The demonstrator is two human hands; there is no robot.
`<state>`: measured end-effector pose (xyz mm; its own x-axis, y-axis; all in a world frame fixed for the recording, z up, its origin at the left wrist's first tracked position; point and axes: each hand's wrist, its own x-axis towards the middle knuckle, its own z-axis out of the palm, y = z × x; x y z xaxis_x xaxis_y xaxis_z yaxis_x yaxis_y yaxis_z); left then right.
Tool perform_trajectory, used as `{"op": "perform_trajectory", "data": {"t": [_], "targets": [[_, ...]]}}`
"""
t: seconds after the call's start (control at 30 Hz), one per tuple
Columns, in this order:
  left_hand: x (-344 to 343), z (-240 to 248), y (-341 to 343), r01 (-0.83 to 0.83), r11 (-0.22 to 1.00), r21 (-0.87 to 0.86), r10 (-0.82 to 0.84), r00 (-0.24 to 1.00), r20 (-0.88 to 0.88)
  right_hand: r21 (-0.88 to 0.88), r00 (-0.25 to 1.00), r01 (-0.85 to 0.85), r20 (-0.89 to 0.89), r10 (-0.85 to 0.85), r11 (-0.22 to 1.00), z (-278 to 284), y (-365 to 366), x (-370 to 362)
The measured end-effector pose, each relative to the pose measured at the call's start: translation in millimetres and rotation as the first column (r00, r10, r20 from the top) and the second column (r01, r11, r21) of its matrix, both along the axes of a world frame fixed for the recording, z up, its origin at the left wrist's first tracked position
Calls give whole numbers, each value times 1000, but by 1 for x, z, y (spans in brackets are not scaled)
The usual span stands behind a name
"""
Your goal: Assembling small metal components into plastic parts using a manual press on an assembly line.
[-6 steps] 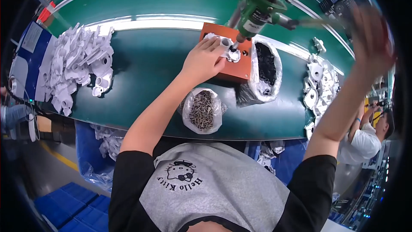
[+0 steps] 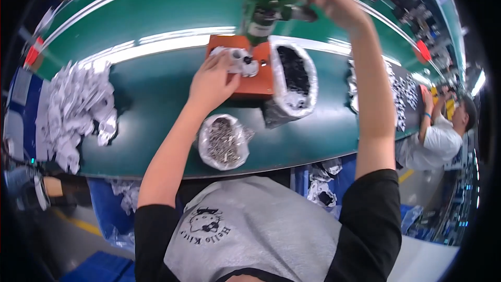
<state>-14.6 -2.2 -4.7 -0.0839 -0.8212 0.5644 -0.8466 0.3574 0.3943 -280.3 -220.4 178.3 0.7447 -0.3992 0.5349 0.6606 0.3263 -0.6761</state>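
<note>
1. Block of orange colour [image 2: 261,87] stands on the dark green table [image 2: 148,109], and on its top lies one white part [image 2: 251,68] with round openings.
2. The left hand [image 2: 211,81] holds this white part against the block: its fingers [image 2: 222,58] lie over the left portion, and the thumb [image 2: 233,81] is at the near side, spread away from them.
3. On the white part sits a small black piece [image 2: 247,60]. Directly above it hangs a green tool [image 2: 259,18], whose narrow tip points down. I cannot tell whether the tip touches the black piece.
4. The right hand [image 2: 331,0] is raised high, near the right side of the tool. It is blurred, so I cannot tell whether it grasps something or is released.
5. Just beside the block, on the right, stands an open plastic bag [image 2: 311,81] filled with black pieces [image 2: 293,68].
6. Nearer to the person's body, a smaller clear bag [image 2: 242,149] is open and contains many thin metal fasteners [image 2: 224,138].
7. At the left end of the table lies a big heap of white parts [image 2: 78,109]. More white pieces [image 2: 401,99] lie at the right, partly hidden behind the raised forearm.
8. Below the near table edge, at the left, is a blue bin [image 2: 100,214]. Far right, a co-worker [image 2: 441,143] wears a white shirt.
</note>
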Motion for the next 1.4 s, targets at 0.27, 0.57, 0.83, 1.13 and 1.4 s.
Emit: {"op": "perform_trajectory", "data": {"t": [0.27, 0.57, 0.83, 1.13, 1.4], "targets": [[19, 3, -15, 17, 999, 40, -17, 1000, -5, -809, -99, 403, -502, -859, 427, -120, 164, -87], [26, 87, -30, -15, 859, 512, -114, 969, 218, -974, -779, -221, 152, -608, 40, -229, 231, -144], [84, 33, -78, -121, 986, 117, 160, 885, -437, -949, -721, -315, 217, -658, 33, -253, 226, -184], [139, 0, -34, -124, 991, 46, 132, 912, -388, -969, -797, -247, 207, -568, -7, -253, 217, -171], [221, 5, 141, -696, 715, -62, 699, 714, 38, -958, -876, -286, 252, -411, 24, -259, 186, -208]]}}
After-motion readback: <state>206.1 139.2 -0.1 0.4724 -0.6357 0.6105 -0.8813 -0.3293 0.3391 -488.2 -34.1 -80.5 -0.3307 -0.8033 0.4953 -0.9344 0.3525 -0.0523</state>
